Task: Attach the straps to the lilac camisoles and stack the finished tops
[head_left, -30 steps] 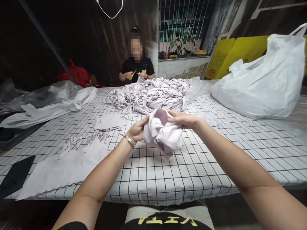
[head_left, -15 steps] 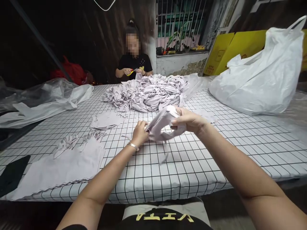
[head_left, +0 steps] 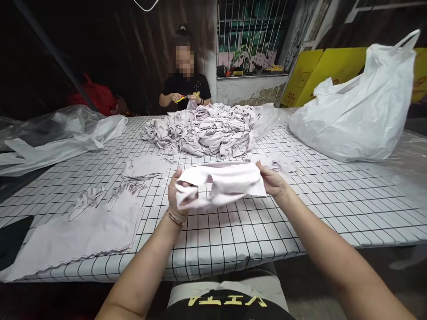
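Presently, left hand (head_left: 172, 194) and right hand (head_left: 272, 181), both closed, grip opposite ends of 1 creased, folded, pale pinkish-white cloth (head_left: 237, 181).

White table (head_left: 333, 195) cover with a grid of thin black lines, filling the lower and middle frame. The held cloth (head_left: 233, 180), at centre, is plain pinkish white. The heaped fabric (head_left: 207, 131) above it and the stacked pieces (head_left: 76, 231) at lower left are pale greyish pink. Far left, a black sheet (head_left: 13, 238). Right, a white plastic bag (head_left: 353, 111) before a yellow carton (head_left: 307, 73). Upper left, a red bag (head_left: 96, 95). Upper centre, a black shirt (head_left: 171, 86) and yellow-handled scissors (head_left: 179, 99). Bottom centre, yellow lettering (head_left: 227, 302) on black.
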The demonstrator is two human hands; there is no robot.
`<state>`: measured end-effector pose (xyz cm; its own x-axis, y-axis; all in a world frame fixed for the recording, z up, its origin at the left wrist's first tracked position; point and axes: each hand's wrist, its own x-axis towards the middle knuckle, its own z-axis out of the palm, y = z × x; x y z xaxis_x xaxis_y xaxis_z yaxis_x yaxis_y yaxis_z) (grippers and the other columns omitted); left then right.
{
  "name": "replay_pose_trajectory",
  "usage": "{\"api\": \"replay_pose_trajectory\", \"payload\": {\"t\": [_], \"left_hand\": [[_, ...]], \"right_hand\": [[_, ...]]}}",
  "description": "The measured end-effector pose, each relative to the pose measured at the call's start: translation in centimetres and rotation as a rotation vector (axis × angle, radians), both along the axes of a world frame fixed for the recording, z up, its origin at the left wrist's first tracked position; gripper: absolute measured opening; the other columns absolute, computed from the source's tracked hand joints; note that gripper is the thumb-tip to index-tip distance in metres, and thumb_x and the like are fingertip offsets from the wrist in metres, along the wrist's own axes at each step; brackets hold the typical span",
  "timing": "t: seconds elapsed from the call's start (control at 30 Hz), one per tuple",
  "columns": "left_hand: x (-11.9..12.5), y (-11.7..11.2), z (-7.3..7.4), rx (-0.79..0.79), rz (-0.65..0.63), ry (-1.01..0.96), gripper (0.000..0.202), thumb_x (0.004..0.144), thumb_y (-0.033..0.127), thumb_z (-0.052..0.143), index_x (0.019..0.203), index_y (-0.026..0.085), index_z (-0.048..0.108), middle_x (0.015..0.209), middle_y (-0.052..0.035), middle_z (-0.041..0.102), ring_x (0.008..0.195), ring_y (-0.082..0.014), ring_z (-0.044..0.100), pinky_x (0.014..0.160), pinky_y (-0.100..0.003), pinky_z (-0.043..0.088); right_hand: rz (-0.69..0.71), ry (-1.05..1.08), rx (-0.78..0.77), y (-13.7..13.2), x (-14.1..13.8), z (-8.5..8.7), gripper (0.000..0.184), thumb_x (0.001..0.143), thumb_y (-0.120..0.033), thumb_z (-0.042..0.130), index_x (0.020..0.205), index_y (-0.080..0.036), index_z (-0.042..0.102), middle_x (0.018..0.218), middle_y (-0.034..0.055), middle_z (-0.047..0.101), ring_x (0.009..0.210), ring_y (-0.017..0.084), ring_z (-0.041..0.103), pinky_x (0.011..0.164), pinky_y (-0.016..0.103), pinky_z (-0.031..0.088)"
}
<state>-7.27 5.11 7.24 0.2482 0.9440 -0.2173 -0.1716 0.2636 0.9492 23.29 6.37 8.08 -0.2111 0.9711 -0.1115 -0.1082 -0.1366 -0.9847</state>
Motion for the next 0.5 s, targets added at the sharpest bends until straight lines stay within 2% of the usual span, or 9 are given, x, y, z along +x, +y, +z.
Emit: {"api": "replay_pose_trajectory", "payload": {"t": [0.07, 0.13, 0.17, 0.2, 0.23, 0.27, 0.37, 0.43, 0.5], "left_hand": [[0.1, -0.9, 1.0, -0.037, -0.356, -0.007, 0.069, 0.068, 0.085, 0.043, 0.072, 0.018, 0.061, 0.056, -0.0100, 0.060, 0.073, -0.0313, 0.066, 0.061, -0.042, 0.054], [0.1, -1.3, 2.4, 0.006, -0.751, 0.071, 0.057, 0.059, 0.068, 0.070, 0.081, 0.016, 0.065, 0.072, -0.0100, 0.067, 0.077, -0.0292, 0.066, 0.064, -0.037, 0.054], [0.0, -1.3, 3.3, 0.072, -0.858, 0.151, 0.052, 0.057, 0.055, 0.079, 0.090, 0.016, 0.067, 0.083, -0.0098, 0.069, 0.081, -0.0276, 0.066, 0.066, -0.034, 0.054], [-0.1, -1.1, 4.1, 0.156, -0.886, 0.242, 0.049, 0.058, 0.042, 0.082, 0.098, 0.018, 0.066, 0.093, -0.0093, 0.069, 0.084, -0.0258, 0.066, 0.066, -0.031, 0.054], [-0.3, -0.7, 4.9, 0.245, -0.839, 0.328, 0.048, 0.060, 0.033, 0.081, 0.104, 0.019, 0.065, 0.099, -0.0085, 0.068, 0.085, -0.0240, 0.065, 0.065, -0.029, 0.054], [-0.5, -0.2, 5.6, 0.326, -0.738, 0.395, 0.047, 0.063, 0.026, 0.078, 0.108, 0.021, 0.063, 0.100, -0.0078, 0.067, 0.083, -0.0224, 0.065, 0.062, -0.026, 0.053], [-1.1, 1.5, 7.0, 0.494, -0.401, 0.492, 0.047, 0.069, 0.017, 0.067, 0.115, 0.023, 0.057, 0.088, -0.0045, 0.065, 0.070, -0.0180, 0.063, 0.051, -0.022, 0.046], [-1.4, 2.4, 7.6, 0.612, -0.228, 0.504, 0.038, 0.070, 0.016, 0.063, 0.108, 0.021, 0.061, 0.082, -0.0023, 0.063, 0.069, -0.0157, 0.061, 0.054, -0.021, 0.045], [-1.6, 3.0, 8.4, 0.712, -0.117, 0.475, 0.021, 0.072, 0.019, 0.064, 0.092, 0.018, 0.066, 0.084, -0.0032, 0.062, 0.077, -0.0160, 0.059, 0.063, -0.022, 0.047]], "right_hand": [[-0.067, -0.042, 0.101, 0.0, 0.1, 1.0, 0.063, 0.079, -0.076, 0.040, 0.103, -0.021, 0.060, 0.098, 0.0103, 0.069, 0.094, 0.027, 0.064, 0.075, 0.043, 0.052], [-0.153, -0.098, 0.186, 0.1, 0.7, 2.9, 0.065, 0.077, -0.079, 0.038, 0.102, -0.023, 0.060, 0.099, 0.0095, 0.068, 0.097, 0.028, 0.063, 0.076, 0.045, 0.052], [-0.190, -0.111, 0.221, 0.2, 1.2, 4.0, 0.063, 0.076, -0.079, 0.041, 0.098, -0.024, 0.060, 0.097, 0.0086, 0.068, 0.098, 0.029, 0.063, 0.076, 0.045, 0.052], [-0.219, -0.111, 0.248, 0.2, 1.7, 5.0, 0.060, 0.074, -0.079, 0.045, 0.094, -0.025, 0.060, 0.094, 0.0076, 0.068, 0.098, 0.030, 0.063, 0.076, 0.045, 0.052], [-0.233, -0.099, 0.265, 0.3, 2.2, 5.9, 0.057, 0.072, -0.078, 0.049, 0.089, -0.025, 0.060, 0.090, 0.0067, 0.068, 0.096, 0.030, 0.063, 0.076, 0.045, 0.052], [-0.231, -0.082, 0.272, 0.4, 2.7, 6.7, 0.053, 0.070, -0.076, 0.055, 0.085, -0.025, 0.059, 0.085, 0.0059, 0.067, 0.094, 0.030, 0.064, 0.076, 0.045, 0.052], [-0.176, -0.042, 0.247, 0.8, 3.6, 8.2, 0.045, 0.064, -0.066, 0.070, 0.075, -0.023, 0.058, 0.075, 0.0046, 0.065, 0.087, 0.030, 0.065, 0.075, 0.044, 0.052], [-0.148, -0.036, 0.232, 1.3, 3.8, 8.5, 0.043, 0.062, -0.060, 0.075, 0.075, -0.022, 0.059, 0.073, 0.0045, 0.066, 0.085, 0.029, 0.065, 0.075, 0.043, 0.052], [-0.135, -0.036, 0.234, 1.9, 3.8, 8.6, 0.043, 0.063, -0.059, 0.075, 0.078, -0.021, 0.061, 0.076, 0.0050, 0.067, 0.085, 0.029, 0.065, 0.075, 0.042, 0.052]]}}
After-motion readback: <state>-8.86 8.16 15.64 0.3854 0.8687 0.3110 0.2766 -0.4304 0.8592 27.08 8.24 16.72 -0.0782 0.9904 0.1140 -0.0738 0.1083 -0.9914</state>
